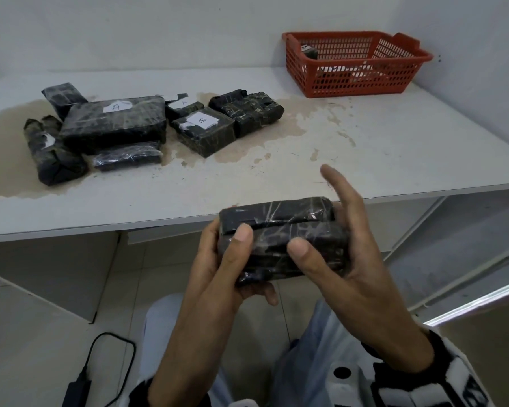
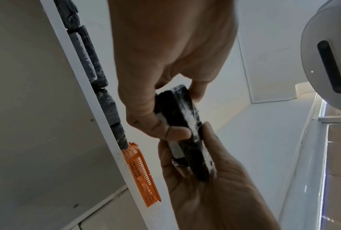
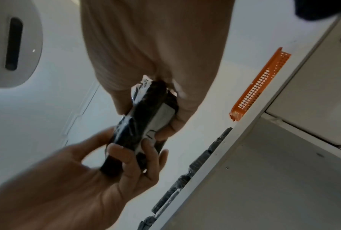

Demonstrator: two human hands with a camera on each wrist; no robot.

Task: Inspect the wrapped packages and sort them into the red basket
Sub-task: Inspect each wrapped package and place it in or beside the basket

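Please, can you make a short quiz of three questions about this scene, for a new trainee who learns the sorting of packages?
1. True or false: both hands hold the same black wrapped package.
2. Where does the red basket stand? A) on the floor B) at the far right of the white table C) on the person's lap
3. Fill in: the largest package in the pile carries a white label with the letter ___.

Key: 1 true: the left hand and right hand both grip it, in front of the table edge. 2 B. 3 A.
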